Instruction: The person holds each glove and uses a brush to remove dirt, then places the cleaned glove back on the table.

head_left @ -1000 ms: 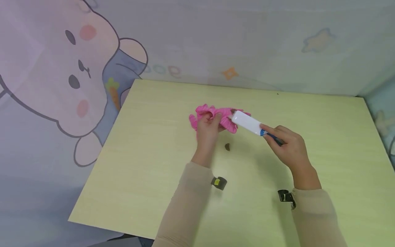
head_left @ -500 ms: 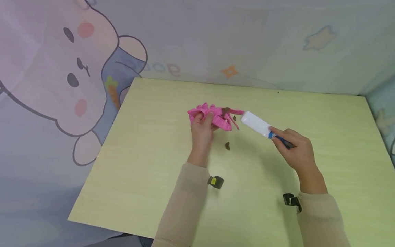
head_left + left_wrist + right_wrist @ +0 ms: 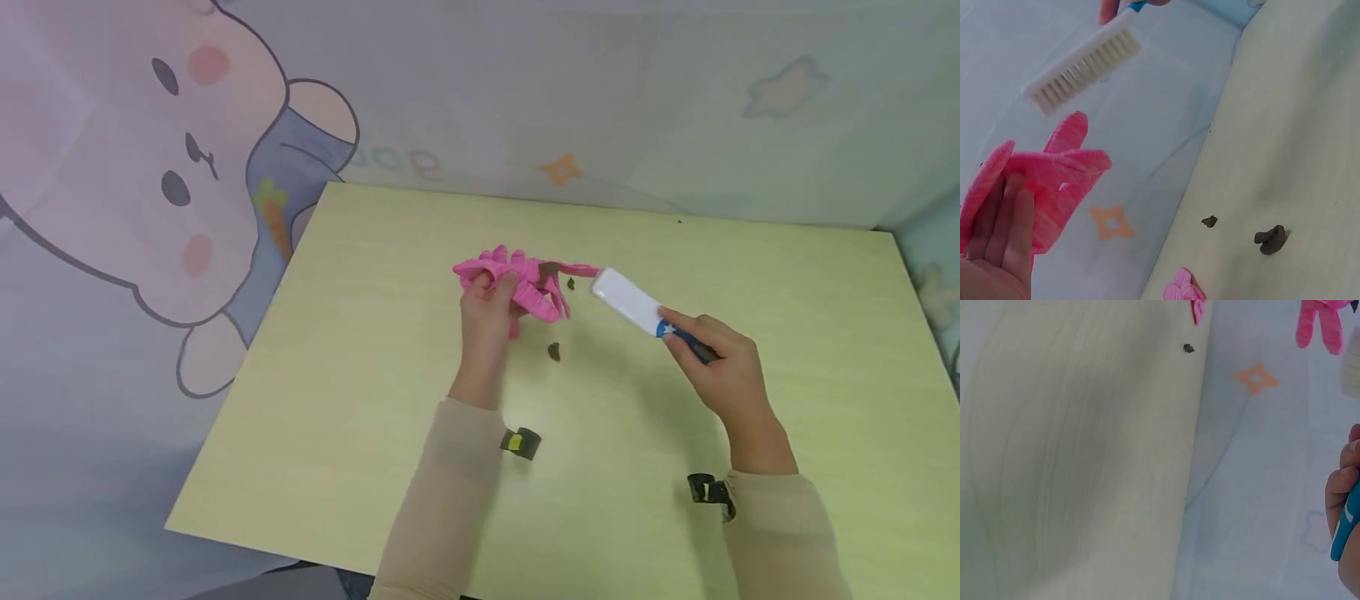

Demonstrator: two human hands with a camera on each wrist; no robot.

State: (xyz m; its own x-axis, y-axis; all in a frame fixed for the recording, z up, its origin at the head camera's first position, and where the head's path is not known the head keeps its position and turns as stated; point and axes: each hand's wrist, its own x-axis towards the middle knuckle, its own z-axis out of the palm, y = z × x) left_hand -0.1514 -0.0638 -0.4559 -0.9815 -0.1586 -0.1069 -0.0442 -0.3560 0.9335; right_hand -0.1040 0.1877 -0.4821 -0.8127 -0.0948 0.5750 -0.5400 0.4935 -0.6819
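Pinched between the thumb and fingers of my left hand (image 3: 483,333) is a pink knit glove (image 3: 531,297), lifted off the table, with a dark brown patch (image 3: 550,268) on it. My right hand (image 3: 726,371) grips the blue handle of a white-backed brush (image 3: 628,300). In the left wrist view the pale bristles (image 3: 1088,70) face the glove, a small gap away. A larger brown clump (image 3: 554,352) and a smaller one (image 3: 571,284) lie on the table near the glove. Part of another pink knit piece (image 3: 1183,287) shows on the table in the left wrist view.
Everything is above a pale yellow tabletop (image 3: 337,375). Behind its far edge hangs a printed cloth (image 3: 637,92) with a cartoon animal and stars. Dark straps with small mounts (image 3: 521,442) stick out from both sleeves.
The brush has drawn back to the right, off the glove, uncovering the brown patch. My left hand and glove have shifted slightly left. The smaller clump has come into sight.
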